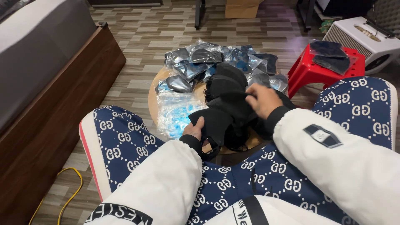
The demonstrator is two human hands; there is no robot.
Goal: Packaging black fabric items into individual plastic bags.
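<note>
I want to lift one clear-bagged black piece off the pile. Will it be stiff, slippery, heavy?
Probably floppy: the bagged pieces sag and crumple over each other. Likely slippery, since the plastic is glossy and glinting. Probably light too, as the loose black fabric droops in the left hand.

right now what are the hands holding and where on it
The left hand grips the lower edge of a black fabric piece; the right hand pinches the top of the black fabric pile.

Masks (227, 104) on round table (153, 102), packets (196, 62) behind, stool (308, 71) right
</note>
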